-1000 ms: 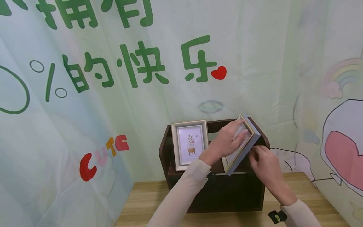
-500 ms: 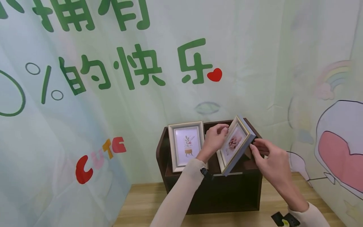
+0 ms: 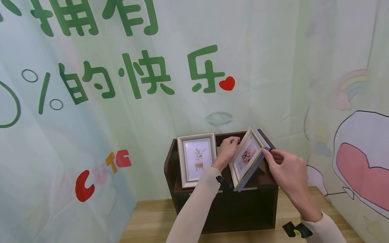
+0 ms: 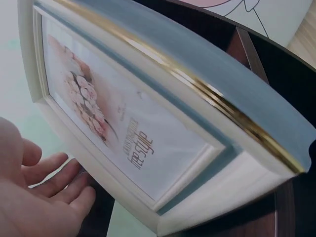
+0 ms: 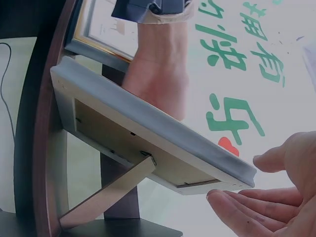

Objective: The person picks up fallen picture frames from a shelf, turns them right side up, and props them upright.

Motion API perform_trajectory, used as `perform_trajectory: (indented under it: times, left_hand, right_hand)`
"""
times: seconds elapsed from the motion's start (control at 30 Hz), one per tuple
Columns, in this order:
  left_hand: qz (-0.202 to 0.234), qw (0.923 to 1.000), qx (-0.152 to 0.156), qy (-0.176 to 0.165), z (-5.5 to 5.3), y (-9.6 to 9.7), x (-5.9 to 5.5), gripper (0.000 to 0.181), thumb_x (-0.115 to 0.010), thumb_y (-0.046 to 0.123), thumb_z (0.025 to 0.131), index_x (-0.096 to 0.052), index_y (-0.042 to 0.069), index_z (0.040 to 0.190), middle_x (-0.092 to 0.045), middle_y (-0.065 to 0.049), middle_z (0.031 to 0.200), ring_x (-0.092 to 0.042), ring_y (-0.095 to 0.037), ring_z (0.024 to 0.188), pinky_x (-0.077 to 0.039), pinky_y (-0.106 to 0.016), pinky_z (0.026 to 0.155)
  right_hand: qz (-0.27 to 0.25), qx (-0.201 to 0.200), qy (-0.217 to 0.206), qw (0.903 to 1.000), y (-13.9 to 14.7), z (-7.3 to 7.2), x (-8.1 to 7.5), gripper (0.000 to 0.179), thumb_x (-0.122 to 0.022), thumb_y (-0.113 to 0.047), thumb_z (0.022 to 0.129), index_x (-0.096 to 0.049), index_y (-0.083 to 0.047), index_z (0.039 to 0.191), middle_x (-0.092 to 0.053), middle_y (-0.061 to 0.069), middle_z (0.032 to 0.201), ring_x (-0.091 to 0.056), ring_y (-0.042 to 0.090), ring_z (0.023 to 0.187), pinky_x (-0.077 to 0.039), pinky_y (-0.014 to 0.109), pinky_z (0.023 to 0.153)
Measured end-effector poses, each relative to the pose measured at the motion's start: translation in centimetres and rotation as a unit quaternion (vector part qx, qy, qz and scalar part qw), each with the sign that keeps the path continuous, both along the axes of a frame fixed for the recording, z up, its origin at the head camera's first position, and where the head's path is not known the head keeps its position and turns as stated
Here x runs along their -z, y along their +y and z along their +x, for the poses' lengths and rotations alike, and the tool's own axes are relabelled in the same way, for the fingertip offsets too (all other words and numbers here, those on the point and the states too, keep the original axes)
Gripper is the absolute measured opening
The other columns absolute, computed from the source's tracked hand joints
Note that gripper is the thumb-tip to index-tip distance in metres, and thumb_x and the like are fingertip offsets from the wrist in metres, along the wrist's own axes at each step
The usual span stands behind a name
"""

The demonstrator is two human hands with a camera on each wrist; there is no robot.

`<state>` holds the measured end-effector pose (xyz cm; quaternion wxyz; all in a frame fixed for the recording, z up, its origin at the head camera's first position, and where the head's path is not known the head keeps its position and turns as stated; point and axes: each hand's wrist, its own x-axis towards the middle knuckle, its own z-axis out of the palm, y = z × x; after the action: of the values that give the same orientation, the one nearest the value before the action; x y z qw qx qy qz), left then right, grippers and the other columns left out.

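A cream and blue-grey picture frame (image 3: 243,170) with a pink flower print stands turned on the right of a dark wooden shelf unit (image 3: 174,179). Its back support leg (image 5: 111,197) is swung out. At the frame's upper right corner, my right hand (image 3: 287,170) pinches, thumb at the front edge and fingers behind. My left hand (image 3: 227,151) is beside the frame's left edge, its fingers loosely bent and holding nothing. Left of it, a second picture frame (image 3: 182,162) with a potted plant print leans back on the same shelf.
The shelf unit stands on a wood-grain table (image 3: 152,216), with a hollow compartment (image 3: 240,209) below its top shelf. Behind hangs a pale green printed cloth (image 3: 264,84) with green lettering. The unit's raised side panel (image 3: 170,158) rises left of the second frame.
My left hand has come off the front of the flower-print frame to its left side. My right hand drew back from behind it, then closed in on its upper right corner.
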<state>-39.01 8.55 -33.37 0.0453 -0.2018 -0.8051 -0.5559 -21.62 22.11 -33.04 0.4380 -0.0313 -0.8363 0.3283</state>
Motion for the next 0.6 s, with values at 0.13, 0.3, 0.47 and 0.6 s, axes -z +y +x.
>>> perform_trajectory:
  times: [0.13,0.3,0.47,0.6]
  left_hand:
    - [0.002,0.9998,0.007,-0.019,-0.3,0.1,0.4,0.038,-0.043,0.022,0.113,-0.073,0.004,0.128,-0.074,-0.012,0.131,-0.067,-0.025,0.126,-0.054,-0.039,0.109]
    - [-0.003,0.9996,0.015,-0.024,-0.5,0.1,0.9,0.038,-0.043,0.023,0.113,-0.075,0.006,0.126,-0.075,-0.011,0.128,-0.068,-0.021,0.114,-0.055,-0.037,0.104]
    - [0.002,0.9994,0.027,-0.023,-0.6,-0.1,1.1,0.038,-0.042,0.022,0.114,-0.074,0.005,0.127,-0.074,-0.012,0.129,-0.067,-0.021,0.113,-0.054,-0.038,0.105]
    - [0.002,0.9996,0.023,-0.014,-0.5,-0.2,1.2,0.038,-0.042,0.021,0.114,-0.073,0.004,0.128,-0.074,-0.013,0.13,-0.067,-0.021,0.117,-0.054,-0.038,0.107]
  right_hand:
    - [0.01,0.007,-0.002,0.9999,0.0,-0.4,-0.3,0.035,-0.073,-0.029,0.1,-0.08,0.005,0.104,-0.081,0.022,0.09,-0.079,0.036,0.078,-0.062,0.053,0.069]
    - [0.021,0.008,0.0,0.9998,0.3,-0.9,-0.5,0.032,-0.075,-0.027,0.099,-0.08,0.005,0.099,-0.08,0.022,0.085,-0.078,0.035,0.073,-0.06,0.046,0.061]
    - [0.029,0.006,0.009,0.9995,0.6,-1.3,-0.7,0.033,-0.076,-0.027,0.097,-0.081,0.006,0.096,-0.079,0.023,0.082,-0.077,0.035,0.071,-0.06,0.05,0.061]
    - [0.032,0.0,0.012,0.9994,1.3,-1.6,-0.9,0.035,-0.076,-0.027,0.097,-0.08,0.008,0.097,-0.079,0.024,0.083,-0.077,0.037,0.07,-0.06,0.05,0.06]
